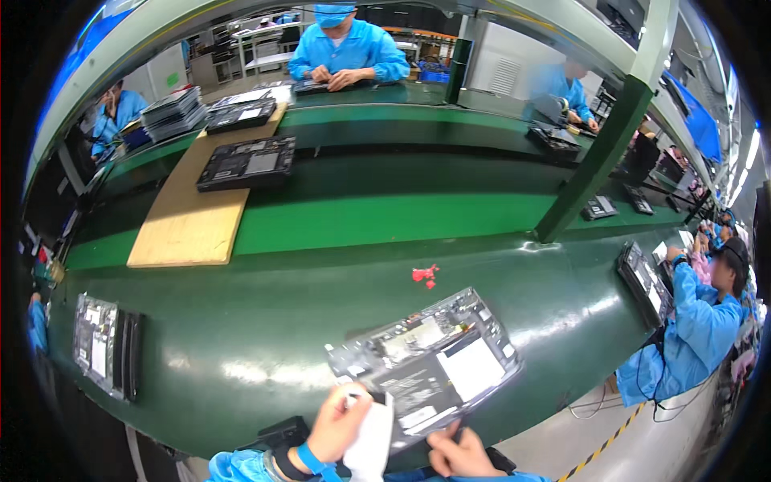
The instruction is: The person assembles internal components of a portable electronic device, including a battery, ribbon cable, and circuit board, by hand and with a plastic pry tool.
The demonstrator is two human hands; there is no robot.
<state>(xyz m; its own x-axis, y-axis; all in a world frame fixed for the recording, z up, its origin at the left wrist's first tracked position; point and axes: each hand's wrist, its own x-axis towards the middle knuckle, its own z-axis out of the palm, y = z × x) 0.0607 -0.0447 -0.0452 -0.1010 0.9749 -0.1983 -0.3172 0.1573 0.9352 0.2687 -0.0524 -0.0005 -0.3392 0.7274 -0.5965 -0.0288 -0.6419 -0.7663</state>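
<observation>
An opened laptop base (438, 361) lies tilted on the green bench in front of me, with its battery, circuit board and a white rectangular panel exposed. Close to its near left corner, my left hand (337, 422) has its fingers curled together on a limp white sheet (371, 438) that hangs toward me. A blue strap circles that wrist. At the near edge of the laptop base is my right hand (462, 454), its thumb and fingers closed around a slim dark thing, mostly hidden. Small red scraps (426, 275) lie just beyond the laptop base.
More laptop bases stand at the left (104, 345) and right (645, 281) of the bench. A wooden board (189, 213) bridges the green conveyor, bearing another laptop base (246, 163). A green post (594, 161) rises at right. Co-workers in blue sit opposite and at right.
</observation>
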